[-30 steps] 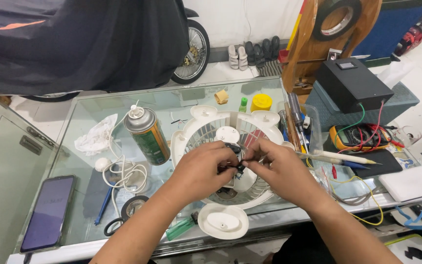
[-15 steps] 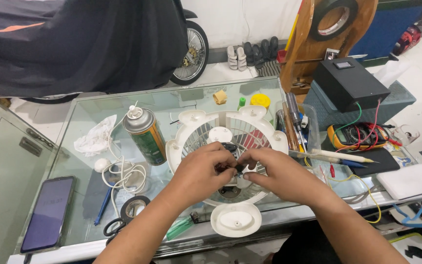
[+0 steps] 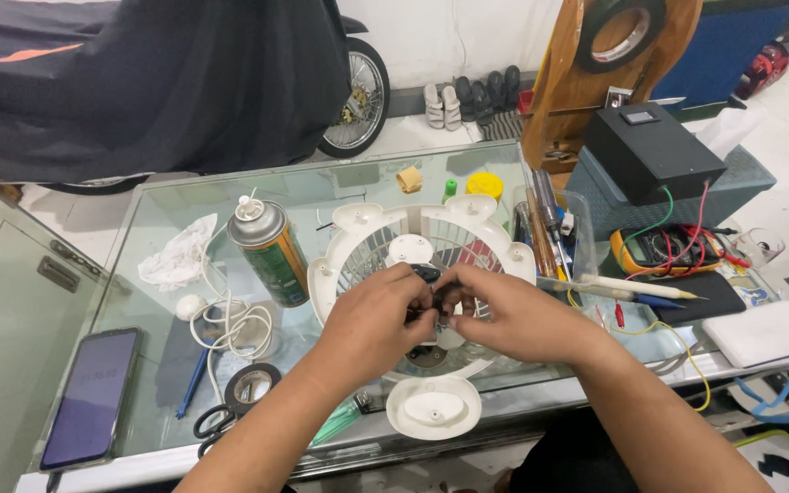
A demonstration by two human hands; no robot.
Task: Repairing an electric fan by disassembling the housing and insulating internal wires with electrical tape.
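Both hands meet over the middle of the white fan frame (image 3: 417, 239), which lies flat on the glass counter (image 3: 340, 187). The left hand (image 3: 372, 321) and the right hand (image 3: 509, 315) are pinched together on a small black part (image 3: 429, 274), with fingertips touching around it. The part is mostly hidden by the fingers, so it may be a clip or a bit of wiring; I cannot tell which.

Compared with a moment ago, the hands have slid a little nearer to the person's body, and the black part has come with them. It still sits just above the fan's centre. The grip has not let go, so the fiddly work on this small piece looks like it is still going on.

Just left of the left hand stands a spray can (image 3: 269, 248). Near the left wrist lie a roll of black tape (image 3: 253, 385) and a coiled white cable (image 3: 230, 321). Under the two wrists sits a round white cap (image 3: 433, 408) (it looks like part of the fan). Beyond the right hand rests a yellow meter (image 3: 661, 248) with red and green wires.
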